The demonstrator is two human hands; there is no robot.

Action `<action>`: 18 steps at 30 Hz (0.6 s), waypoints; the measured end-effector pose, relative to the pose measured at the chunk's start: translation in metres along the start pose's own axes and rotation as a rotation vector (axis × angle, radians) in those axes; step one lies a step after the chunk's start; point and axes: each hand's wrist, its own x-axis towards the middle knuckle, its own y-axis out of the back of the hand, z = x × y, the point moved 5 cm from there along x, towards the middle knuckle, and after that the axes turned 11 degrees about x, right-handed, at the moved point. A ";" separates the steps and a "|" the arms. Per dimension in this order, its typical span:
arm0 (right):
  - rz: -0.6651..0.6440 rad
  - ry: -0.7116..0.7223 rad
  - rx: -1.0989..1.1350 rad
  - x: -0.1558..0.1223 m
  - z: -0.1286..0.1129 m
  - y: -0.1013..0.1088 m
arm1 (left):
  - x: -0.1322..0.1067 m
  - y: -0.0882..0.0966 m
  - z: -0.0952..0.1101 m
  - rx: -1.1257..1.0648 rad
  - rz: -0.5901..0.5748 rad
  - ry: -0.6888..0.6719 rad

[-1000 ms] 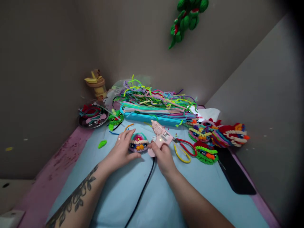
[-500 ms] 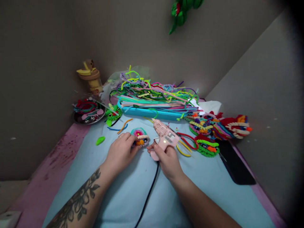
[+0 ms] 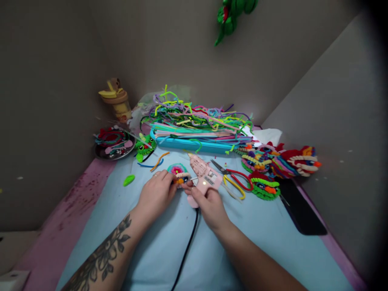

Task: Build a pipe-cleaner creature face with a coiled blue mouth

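My left hand [image 3: 160, 188] is closed on the left side of a small pipe-cleaner bird figure [image 3: 178, 169], which has a teal and pink coil, a cream band and an orange beak. In my right hand [image 3: 210, 204] is a pale pink hot glue gun [image 3: 206, 174], its nozzle pointing up and away to the left. A black cord [image 3: 190, 246] runs from its handle toward me. The right fingertips come close to the figure's right edge; whether they touch it I cannot tell. Scissors [image 3: 238, 178] with red and yellow handles lie just right of the gun.
A blue tray [image 3: 194, 144] heaped with pipe cleaners [image 3: 197, 115] stands at the back. Finished bird figures [image 3: 263, 186] and a black phone [image 3: 304, 210] lie to the right. At left are a metal bowl [image 3: 129, 151], a green frog figure [image 3: 144, 146], a green piece [image 3: 129, 180] and a lidded cup [image 3: 117, 101].
The glue gun has shifted left with my right hand, nearer the bird figure, uncovering the scissors' blades. My left hand keeps its hold in nearly the same place.
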 end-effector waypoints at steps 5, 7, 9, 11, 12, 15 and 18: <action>0.002 -0.025 -0.016 -0.001 0.001 0.002 | 0.000 0.005 -0.005 -0.164 0.062 0.016; 0.002 -0.025 -0.038 -0.002 -0.001 0.003 | -0.001 0.009 -0.011 -0.349 0.109 0.072; -0.007 -0.012 -0.115 -0.004 -0.004 0.003 | -0.001 0.010 -0.018 -0.595 0.128 0.182; -0.029 0.023 -0.206 -0.005 -0.009 0.002 | -0.001 0.008 -0.024 -0.848 0.108 0.291; -0.045 0.045 -0.234 -0.006 -0.012 0.001 | -0.001 0.006 -0.026 -0.965 0.093 0.329; -0.085 0.066 -0.244 -0.009 -0.018 -0.004 | -0.001 0.002 -0.027 -1.255 0.055 0.391; -0.134 0.012 -0.269 -0.012 -0.017 -0.007 | -0.002 -0.001 -0.025 -1.459 0.004 0.401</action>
